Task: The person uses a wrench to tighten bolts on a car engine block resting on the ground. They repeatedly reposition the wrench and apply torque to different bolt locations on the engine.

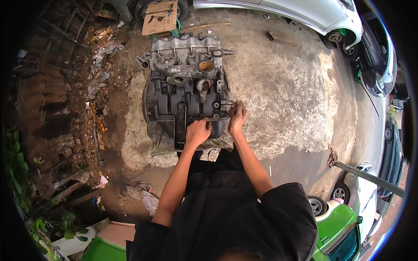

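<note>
A car engine (163, 99) stands on the ground before me, with a silver ribbed cover on its far side and a dark block nearer. My left hand (199, 132) is curled at the near edge of the block, beside a dark upright bracket (180, 124). Its fingertips look dark, and what they grip is hidden. At the engine's right end my right hand (237, 116) is closed next to a short metal pipe stub (226, 103). Whatever lies within its dirty fingers cannot be made out. A crumpled greyish cloth (161, 141) lies under the engine.
Beyond the engine, a stained cardboard sheet (159, 19) holds small dark parts. A wooden block (283, 39) lies at the far right. Litter and scrap wood (98, 82) line the left. Parked cars stand along the right, including a silver one (313, 15) and a green one (337, 226).
</note>
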A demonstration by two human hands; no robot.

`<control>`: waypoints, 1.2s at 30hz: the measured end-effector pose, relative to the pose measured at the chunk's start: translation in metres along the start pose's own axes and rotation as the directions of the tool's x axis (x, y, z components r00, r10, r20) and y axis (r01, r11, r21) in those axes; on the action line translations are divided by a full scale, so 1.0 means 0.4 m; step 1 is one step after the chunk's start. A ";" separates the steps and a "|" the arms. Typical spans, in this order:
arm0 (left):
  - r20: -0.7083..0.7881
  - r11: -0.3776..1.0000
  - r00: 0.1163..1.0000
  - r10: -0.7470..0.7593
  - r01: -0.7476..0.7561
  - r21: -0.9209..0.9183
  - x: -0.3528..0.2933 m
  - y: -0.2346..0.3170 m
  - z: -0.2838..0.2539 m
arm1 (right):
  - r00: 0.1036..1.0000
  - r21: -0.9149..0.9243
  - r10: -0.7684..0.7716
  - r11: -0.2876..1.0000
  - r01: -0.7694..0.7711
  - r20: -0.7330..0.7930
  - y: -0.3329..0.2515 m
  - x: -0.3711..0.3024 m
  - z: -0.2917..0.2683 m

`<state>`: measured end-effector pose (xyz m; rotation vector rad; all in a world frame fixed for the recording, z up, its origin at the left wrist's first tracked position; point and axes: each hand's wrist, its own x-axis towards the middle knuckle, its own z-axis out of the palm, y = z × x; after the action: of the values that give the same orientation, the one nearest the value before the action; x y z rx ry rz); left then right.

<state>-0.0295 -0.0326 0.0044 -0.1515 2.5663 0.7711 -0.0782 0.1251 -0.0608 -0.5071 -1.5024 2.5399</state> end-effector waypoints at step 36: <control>-0.101 0.996 0.994 -0.039 0.046 0.073 -0.006 0.014 0.013 | 0.878 -0.591 0.412 0.781 -0.203 0.243 -0.025 0.020 -0.202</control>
<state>-0.0265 -0.0251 0.0045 -0.2254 2.6721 0.6652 -0.0570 0.1987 -0.0895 -0.3870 -2.5232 2.4945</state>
